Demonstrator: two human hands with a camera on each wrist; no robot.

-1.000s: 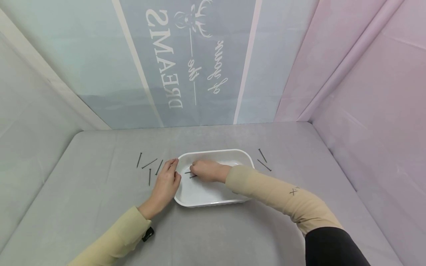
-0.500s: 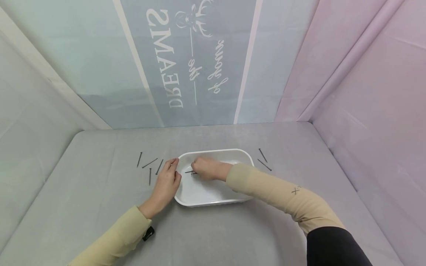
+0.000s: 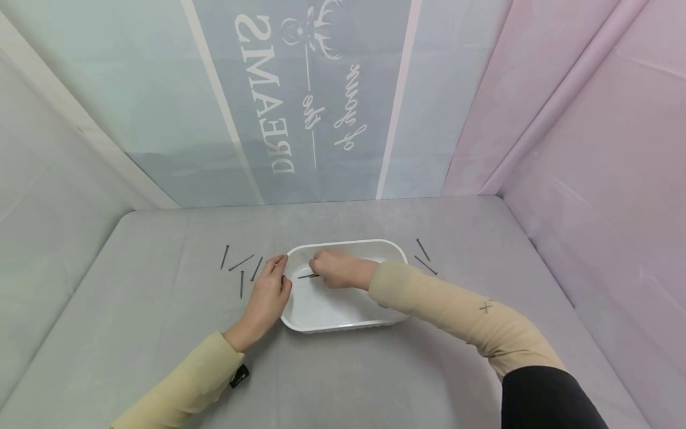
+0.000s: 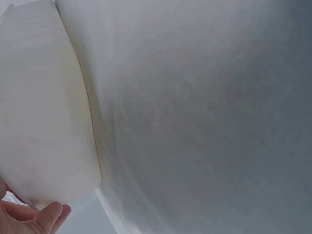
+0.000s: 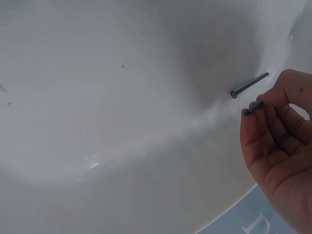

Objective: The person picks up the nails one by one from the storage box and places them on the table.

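A white rectangular dish with rounded corners stands on the grey cloth. My left hand grips its left rim; in the left wrist view the fingertips lie against the dish's outer wall. Inside the dish, toward its far left, my right hand pinches a dark nail between thumb and fingertips. A second nail with a flat round head lies on the dish floor right beside those fingertips.
Several dark nails lie scattered left of the dish. Two more nails are to its right. Fabric walls surround the grey surface, and the back one carries mirrored lettering.
Inside the dish, my right hand has shifted slightly away and to the right, bringing the pinched nail closer alongside the lying one. My left hand keeps its place on the rim.
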